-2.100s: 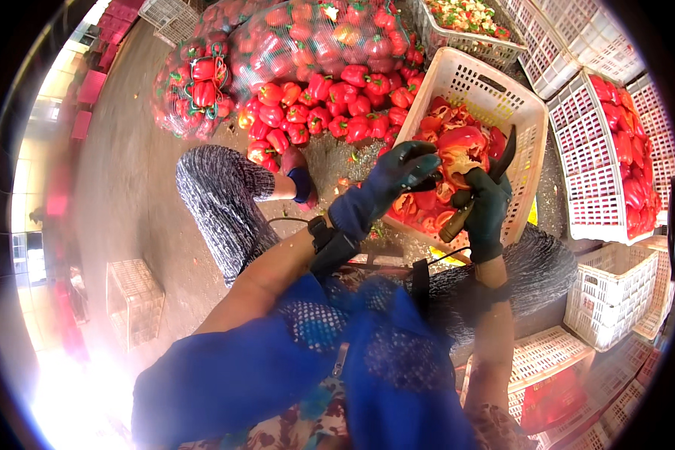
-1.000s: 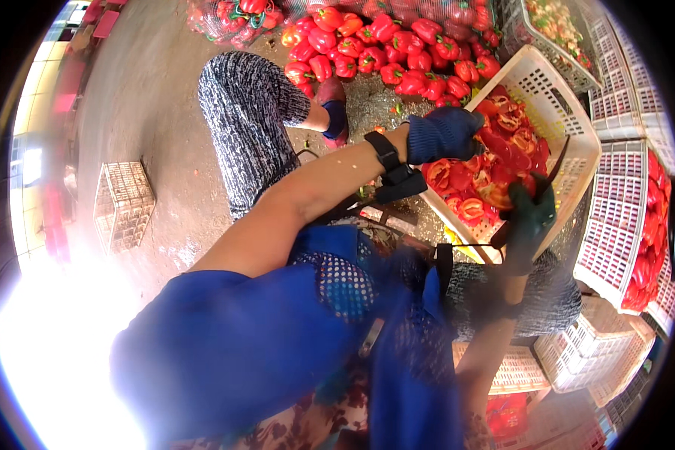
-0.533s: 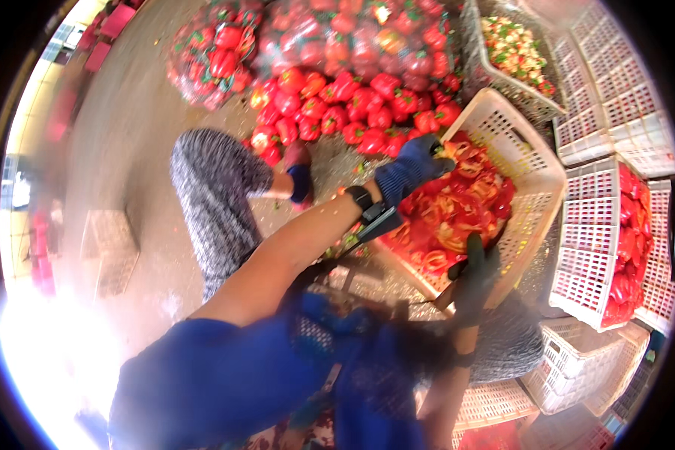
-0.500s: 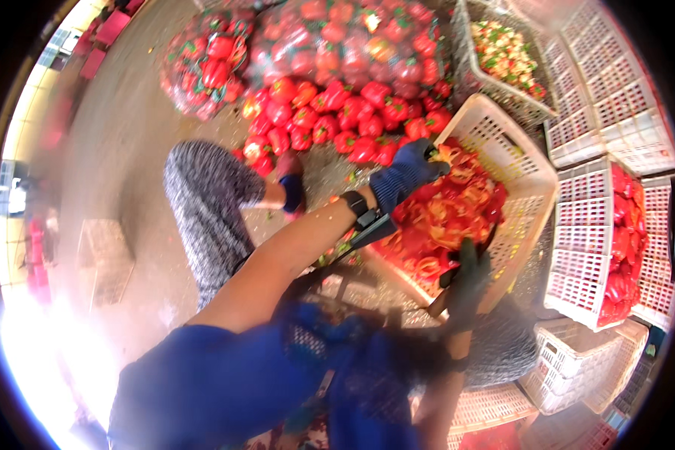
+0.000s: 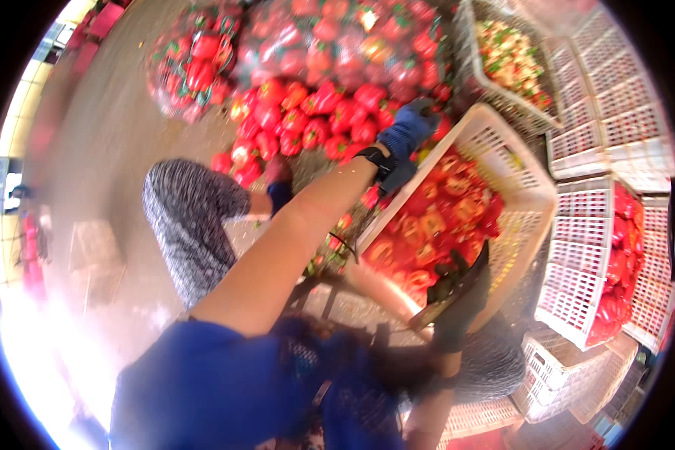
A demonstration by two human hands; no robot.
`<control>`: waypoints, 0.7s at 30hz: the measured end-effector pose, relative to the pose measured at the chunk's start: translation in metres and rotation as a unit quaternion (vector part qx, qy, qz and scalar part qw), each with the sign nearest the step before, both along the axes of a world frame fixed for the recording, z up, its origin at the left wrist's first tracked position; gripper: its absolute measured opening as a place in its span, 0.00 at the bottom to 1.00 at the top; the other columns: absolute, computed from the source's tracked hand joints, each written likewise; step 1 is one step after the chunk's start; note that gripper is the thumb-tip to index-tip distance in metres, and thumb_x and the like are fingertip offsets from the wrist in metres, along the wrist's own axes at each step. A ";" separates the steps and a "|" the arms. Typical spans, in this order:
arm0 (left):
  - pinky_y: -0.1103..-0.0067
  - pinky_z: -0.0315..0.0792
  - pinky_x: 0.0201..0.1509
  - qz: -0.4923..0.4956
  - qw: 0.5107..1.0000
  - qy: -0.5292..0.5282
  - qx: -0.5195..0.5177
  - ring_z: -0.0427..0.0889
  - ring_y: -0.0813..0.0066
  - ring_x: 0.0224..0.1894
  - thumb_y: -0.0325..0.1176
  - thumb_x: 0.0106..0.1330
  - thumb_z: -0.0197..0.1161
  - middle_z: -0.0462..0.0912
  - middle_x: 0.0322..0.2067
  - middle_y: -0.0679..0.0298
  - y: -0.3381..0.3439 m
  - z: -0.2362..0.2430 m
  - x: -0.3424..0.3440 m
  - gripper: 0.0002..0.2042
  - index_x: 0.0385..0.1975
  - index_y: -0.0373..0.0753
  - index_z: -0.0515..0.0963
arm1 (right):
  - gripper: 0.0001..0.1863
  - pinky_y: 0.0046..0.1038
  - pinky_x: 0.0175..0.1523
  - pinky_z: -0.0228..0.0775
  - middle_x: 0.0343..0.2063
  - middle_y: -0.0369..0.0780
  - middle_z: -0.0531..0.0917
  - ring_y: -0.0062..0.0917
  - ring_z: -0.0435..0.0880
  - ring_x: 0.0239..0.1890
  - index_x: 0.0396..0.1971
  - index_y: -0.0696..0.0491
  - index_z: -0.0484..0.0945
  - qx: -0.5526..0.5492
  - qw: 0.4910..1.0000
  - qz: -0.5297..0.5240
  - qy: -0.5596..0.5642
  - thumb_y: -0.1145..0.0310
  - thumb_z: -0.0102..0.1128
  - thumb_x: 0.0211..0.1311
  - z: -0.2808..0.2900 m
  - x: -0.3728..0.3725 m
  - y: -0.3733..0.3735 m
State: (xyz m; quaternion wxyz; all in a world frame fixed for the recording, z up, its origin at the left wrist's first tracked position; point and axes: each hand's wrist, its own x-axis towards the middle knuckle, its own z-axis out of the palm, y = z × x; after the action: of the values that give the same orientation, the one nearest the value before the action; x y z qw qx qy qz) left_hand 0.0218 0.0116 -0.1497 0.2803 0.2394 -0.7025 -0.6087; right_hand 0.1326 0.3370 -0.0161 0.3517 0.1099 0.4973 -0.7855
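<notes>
My left hand [image 5: 412, 129], in a blue glove with dark fingertips, reaches out to the right end of a pile of whole red peppers [image 5: 316, 133]. Its fingers point down and away, so whether they grip a pepper is hidden. In a dark glove, my right hand [image 5: 457, 307] is closed around what looks like a knife [image 5: 475, 271], its dark blade tilted up to the right. That hand is over the near edge of a pale plastic crate [image 5: 520, 150]. Cut red pepper pieces [image 5: 432, 222] fill much of the crate, several showing pale insides.
Behind the loose peppers lie net bags of peppers [image 5: 330, 45]. A crate of pale and green scraps [image 5: 510, 60] stands at the back right. Stacked white crates [image 5: 577, 247] line the right, one holding red peppers [image 5: 621, 262]. My knees flank the pale crate.
My left hand has moved from above the cut pieces, up and left over the crate's rim to the whole peppers. My right hand stays near the crate's near edge, blade now more visible.
</notes>
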 end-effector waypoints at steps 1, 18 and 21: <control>0.71 0.75 0.39 -0.018 0.996 -0.083 -0.029 0.81 0.63 0.33 0.39 0.60 0.64 0.82 0.29 0.54 -0.007 -0.029 0.050 0.16 0.43 0.36 0.79 | 0.31 0.26 0.15 0.69 0.45 0.45 0.78 0.26 0.80 0.19 0.72 0.38 0.54 0.021 0.999 0.002 -0.025 0.45 0.37 0.72 -0.006 0.002 -0.006; 0.61 0.69 0.61 -0.076 0.815 -0.471 -0.328 0.73 0.47 0.58 0.48 0.58 0.65 0.70 0.60 0.45 -0.044 -0.102 0.153 0.35 0.64 0.39 0.64 | 0.31 0.21 0.14 0.60 0.40 0.42 0.78 0.19 0.70 0.13 0.73 0.38 0.49 0.235 0.964 0.124 -0.030 0.48 0.36 0.73 0.009 0.019 -0.091; 0.63 0.68 0.63 -0.154 0.802 -0.520 -0.250 0.73 0.50 0.60 0.49 0.56 0.67 0.69 0.60 0.45 -0.065 -0.096 0.140 0.38 0.64 0.35 0.63 | 0.32 0.21 0.13 0.61 0.40 0.42 0.78 0.19 0.71 0.13 0.74 0.38 0.48 0.217 0.966 0.121 -0.065 0.48 0.36 0.73 0.005 0.013 -0.094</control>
State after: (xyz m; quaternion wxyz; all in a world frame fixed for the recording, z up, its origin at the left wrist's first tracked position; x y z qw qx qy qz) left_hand 0.1616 -0.0534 -0.2454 -0.1745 0.3301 -0.8982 -0.2319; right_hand 0.1456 0.2430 -0.0110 0.4433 0.1737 0.6416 -0.6014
